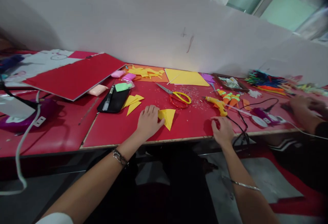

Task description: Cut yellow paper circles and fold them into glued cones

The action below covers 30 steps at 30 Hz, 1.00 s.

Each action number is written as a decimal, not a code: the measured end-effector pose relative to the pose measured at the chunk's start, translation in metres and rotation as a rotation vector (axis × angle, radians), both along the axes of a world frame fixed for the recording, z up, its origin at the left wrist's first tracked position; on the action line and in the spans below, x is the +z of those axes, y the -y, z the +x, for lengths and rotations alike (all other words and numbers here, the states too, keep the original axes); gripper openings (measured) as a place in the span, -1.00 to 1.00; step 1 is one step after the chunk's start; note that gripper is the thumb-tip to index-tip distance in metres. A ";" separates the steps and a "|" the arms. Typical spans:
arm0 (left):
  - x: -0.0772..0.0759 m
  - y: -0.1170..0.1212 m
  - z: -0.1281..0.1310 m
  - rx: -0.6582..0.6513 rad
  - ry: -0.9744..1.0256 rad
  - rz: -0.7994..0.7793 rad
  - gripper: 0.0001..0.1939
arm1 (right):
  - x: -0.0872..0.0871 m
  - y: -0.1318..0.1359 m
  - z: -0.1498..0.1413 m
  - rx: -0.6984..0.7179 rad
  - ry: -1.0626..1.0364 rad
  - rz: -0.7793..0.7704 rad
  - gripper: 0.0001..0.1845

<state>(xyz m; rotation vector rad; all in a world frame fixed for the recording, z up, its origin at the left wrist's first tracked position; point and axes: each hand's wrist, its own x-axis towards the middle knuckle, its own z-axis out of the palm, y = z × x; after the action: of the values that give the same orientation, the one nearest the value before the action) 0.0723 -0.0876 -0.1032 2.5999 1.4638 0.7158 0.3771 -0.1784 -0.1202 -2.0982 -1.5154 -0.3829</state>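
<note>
My left hand rests near the table's front edge, its thumb and forefinger closed on a folded yellow paper piece. Several cut yellow paper triangles lie to its left, partly beside a black phone with a marker pen on top. My right hand lies on the table edge, fingers loosely bent and apart, with nothing visible in it. Just beyond it is a yellow hot glue gun with a clear glue stick in its back. Scissors with yellow and red handles lie open between the hands.
A red board leans at left, near a purple device with a white cable. Yellow sheets, paper scraps and clay packs line the back. Orange figures and coloured pipe cleaners stand right, near another person's hand.
</note>
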 end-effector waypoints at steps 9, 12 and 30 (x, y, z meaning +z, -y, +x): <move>0.003 -0.005 -0.003 -0.076 0.110 -0.057 -0.78 | -0.001 0.000 -0.002 -0.007 -0.015 0.088 -0.76; 0.003 -0.006 -0.005 -0.116 0.146 -0.090 -0.79 | -0.002 0.000 -0.001 -0.011 -0.015 0.110 -0.76; 0.008 0.004 -0.005 -0.057 0.231 -0.272 -0.82 | 0.000 -0.002 -0.007 0.036 -0.086 0.165 -0.80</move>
<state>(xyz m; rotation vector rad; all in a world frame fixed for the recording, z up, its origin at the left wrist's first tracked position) 0.0674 -0.0914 -0.0950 2.2629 1.3118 0.7256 0.3697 -0.1764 -0.1202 -1.9318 -1.4203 -0.3859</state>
